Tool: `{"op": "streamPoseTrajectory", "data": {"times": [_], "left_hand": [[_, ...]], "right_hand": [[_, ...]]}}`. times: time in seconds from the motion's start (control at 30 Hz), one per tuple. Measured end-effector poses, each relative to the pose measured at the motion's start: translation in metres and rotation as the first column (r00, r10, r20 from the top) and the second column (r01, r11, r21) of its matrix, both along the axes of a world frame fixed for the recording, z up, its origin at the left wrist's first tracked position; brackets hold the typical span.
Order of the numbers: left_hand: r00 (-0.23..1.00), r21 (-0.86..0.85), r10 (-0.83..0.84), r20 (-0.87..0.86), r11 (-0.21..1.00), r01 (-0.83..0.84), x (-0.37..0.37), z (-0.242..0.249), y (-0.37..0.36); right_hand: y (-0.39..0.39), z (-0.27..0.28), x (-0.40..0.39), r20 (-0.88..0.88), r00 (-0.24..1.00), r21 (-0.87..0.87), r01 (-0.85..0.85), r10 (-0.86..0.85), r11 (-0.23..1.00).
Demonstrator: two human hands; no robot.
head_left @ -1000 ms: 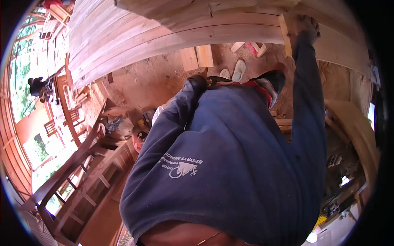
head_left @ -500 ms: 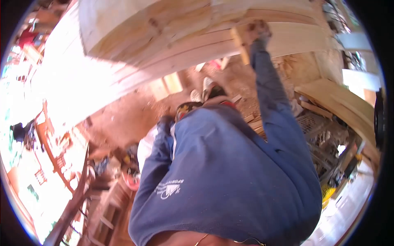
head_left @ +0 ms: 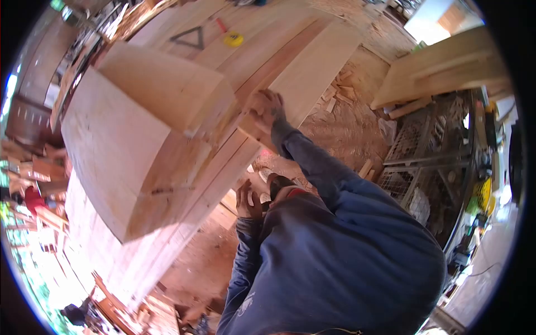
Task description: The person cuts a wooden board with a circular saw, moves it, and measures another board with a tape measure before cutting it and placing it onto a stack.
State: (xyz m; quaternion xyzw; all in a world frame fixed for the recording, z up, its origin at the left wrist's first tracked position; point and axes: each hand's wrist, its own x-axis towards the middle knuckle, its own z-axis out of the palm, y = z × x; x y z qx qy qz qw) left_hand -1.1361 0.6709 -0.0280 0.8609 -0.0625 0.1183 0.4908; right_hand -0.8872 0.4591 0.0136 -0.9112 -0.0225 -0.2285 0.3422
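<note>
My right hand (head_left: pixel 267 110) grips a small wooden block (head_left: pixel 255 134) at the near edge of the plank table (head_left: pixel 301 70). The fingers curl over the block's top; its far side is hidden by the hand. My left hand (head_left: pixel 248 201) is raised by the table edge, near my body, fingers apart and nothing visible in it. Left of the right hand, a large angled piece of thick joined boards (head_left: pixel 123 151) stands on the planks, with rough brown marks along its near edge.
On the table's far part lie a dark triangular frame (head_left: pixel 190 38) and a round yellow object (head_left: pixel 233 39). Wood offcuts (head_left: pixel 346 94) and shavings cover the ground. At right are a wire-mesh rack (head_left: pixel 416 139) and a thick board (head_left: pixel 441 67).
The view has turned, so more of the table and the angled piece shows. My left hand has come up from beside my body to the table edge. My right hand still grips the block.
</note>
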Motion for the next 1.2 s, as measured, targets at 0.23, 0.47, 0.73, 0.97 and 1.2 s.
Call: {"op": "streamPoseTrajectory", "data": {"times": [0.23,0.47,0.73,0.97,1.2], "left_hand": [[0.990,-0.001,0.122,-0.064,0.992,-0.123,0.107,0.016,-0.058],[0.880,0.257,0.451,-0.148,0.877,-0.406,0.152,-0.038,-0.131],[0.611,0.065,0.720,-0.327,0.663,-0.746,0.193,0.008,-0.208],[0.599,0.257,0.743,-0.300,0.667,-0.699,0.268,0.042,-0.288],[0.514,0.484,0.834,-0.200,0.540,-0.689,0.330,0.040,-0.330]], "right_hand": [[-0.138,0.006,0.007,0.281,0.960,0.370,-0.101,-0.008,0.924],[-0.393,-0.078,0.072,-0.108,0.850,0.669,0.446,-0.516,0.595],[-0.570,-0.074,0.174,-0.301,0.841,0.822,0.468,-0.450,0.324],[-0.658,-0.074,0.292,-0.089,0.918,0.710,0.331,-0.387,0.622],[-0.744,-0.062,0.355,-0.258,0.903,0.350,0.419,-0.343,0.838]]}}
